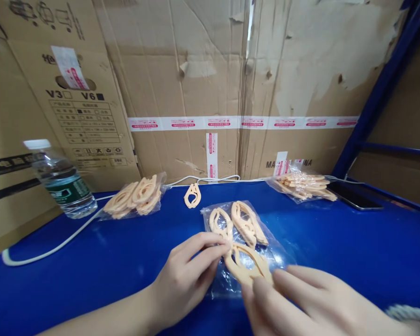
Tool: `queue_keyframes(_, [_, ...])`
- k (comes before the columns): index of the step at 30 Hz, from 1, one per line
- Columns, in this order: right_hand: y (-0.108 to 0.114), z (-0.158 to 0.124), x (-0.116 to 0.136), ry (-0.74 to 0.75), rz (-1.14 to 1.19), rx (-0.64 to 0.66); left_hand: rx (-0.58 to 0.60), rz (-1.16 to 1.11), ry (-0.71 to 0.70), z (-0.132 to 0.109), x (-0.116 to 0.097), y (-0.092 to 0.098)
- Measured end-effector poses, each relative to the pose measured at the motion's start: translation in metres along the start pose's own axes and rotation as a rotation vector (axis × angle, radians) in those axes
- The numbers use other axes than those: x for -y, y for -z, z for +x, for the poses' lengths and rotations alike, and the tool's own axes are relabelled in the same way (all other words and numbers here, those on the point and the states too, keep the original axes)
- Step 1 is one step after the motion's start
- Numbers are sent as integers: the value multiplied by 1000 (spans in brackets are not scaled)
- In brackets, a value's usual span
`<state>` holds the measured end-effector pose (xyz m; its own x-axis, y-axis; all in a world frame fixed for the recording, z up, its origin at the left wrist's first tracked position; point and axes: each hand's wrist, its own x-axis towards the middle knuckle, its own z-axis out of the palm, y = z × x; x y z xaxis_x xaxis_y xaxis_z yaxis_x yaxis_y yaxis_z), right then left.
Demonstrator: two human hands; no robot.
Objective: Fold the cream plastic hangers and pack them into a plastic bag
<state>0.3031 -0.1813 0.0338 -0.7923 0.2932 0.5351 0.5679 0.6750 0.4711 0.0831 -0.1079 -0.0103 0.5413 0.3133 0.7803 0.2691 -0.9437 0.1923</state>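
Note:
A clear plastic bag (266,252) lies on the blue table (108,261) in front of me, with peach-coloured plastic pieces (247,224) inside it. My left hand (189,275) pinches the bag's near edge beside one piece. My right hand (301,298) grips a peach plastic piece (247,266) at the bag's mouth with thumb and fingers closed on it.
A filled bag of peach pieces (136,196) lies back left, another filled bag (304,184) back right. One loose piece (192,195) sits by a white cable (56,242). A water bottle (61,179) stands at left, a dark phone (353,196) at right. Cardboard boxes (213,84) wall the back.

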Motion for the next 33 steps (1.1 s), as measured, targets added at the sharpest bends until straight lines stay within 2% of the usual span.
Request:
queue_keyframes(1, [-2, 11, -3, 130, -23, 67, -6, 0, 0, 0, 0, 0])
queue_keyframes(2, [-5, 19, -5, 193, -50, 90, -11, 4, -3, 1, -1, 0])
queue_keyframes(4, [-19, 26, -10, 183, -88, 80, -24, 18, -5, 2, -1, 0])
queue_keyframes(8, [-59, 22, -14, 96, -144, 77, -54, 45, 3, 2, 0, -1])
queue_keyframes(10, [-68, 19, -16, 78, -138, 56, -53, 44, 17, 2, 1, -1])
queue_keyframes(12, [-61, 19, -19, 74, -74, 53, -39, 36, 30, 1, 1, -1])
queue_keyframes(15, [-38, 25, -34, 58, 180, 43, -21, 13, 30, 1, 1, -1])
queue_keyframes(17, [-28, 35, -51, -24, 374, -42, -10, 6, 29, 1, 1, -1])
queue_keyframes(19, [-34, 50, -72, -148, 478, -122, 4, 5, 22, 1, 0, -2])
queue_keyframes(21, [-57, 69, -93, -209, 421, -63, 24, 13, 3, 1, 0, -2])
queue_keyframes(22, [-73, 79, -102, -221, 384, 37, 33, 22, -9, 1, 0, -2])
queue_keyframes(24, [-109, 98, -117, -135, 338, 261, 51, 46, -33, 0, 0, -2])
queue_keyframes(25, [-127, 107, -122, -77, 348, 311, 55, 58, -46, 0, 0, -2])
queue_keyframes(29, [-186, 132, -129, 51, 361, 406, 75, 91, -96, 1, 0, 0])
queue_keyframes(33, [-213, 144, -133, 65, 337, 459, 83, 109, -119, 2, 0, 3])
